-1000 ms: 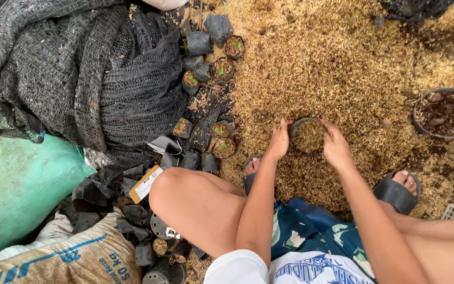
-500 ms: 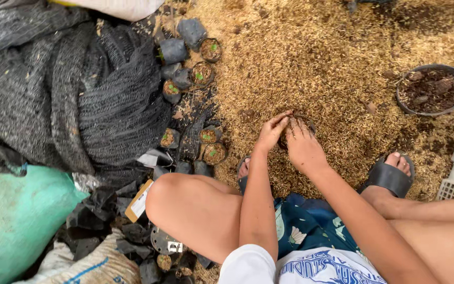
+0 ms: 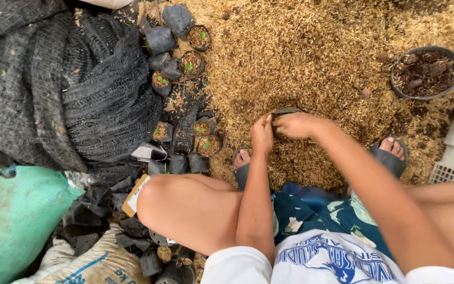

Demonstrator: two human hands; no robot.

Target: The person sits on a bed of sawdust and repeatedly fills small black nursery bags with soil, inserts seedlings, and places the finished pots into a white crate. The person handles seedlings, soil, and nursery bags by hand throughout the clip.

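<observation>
Head view: both hands' fingers [image 3: 262, 129] grip a small black nursery bag [image 3: 286, 111], half-buried in husks [image 3: 300, 58].

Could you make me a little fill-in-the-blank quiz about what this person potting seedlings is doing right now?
1. Both hands, left hand and right hand, meet at a small black ____ bag.
2. The ground is covered in loose, straw-coloured ____.
3. The filled bags each hold a tiny ____ seedling.
4. The round pot lies at the upper ____.

Missing words: nursery; husks; green; right

Black shade netting [image 3: 64, 89], green sack [image 3: 11, 221], round soil-filled pot [image 3: 425, 71]
</observation>
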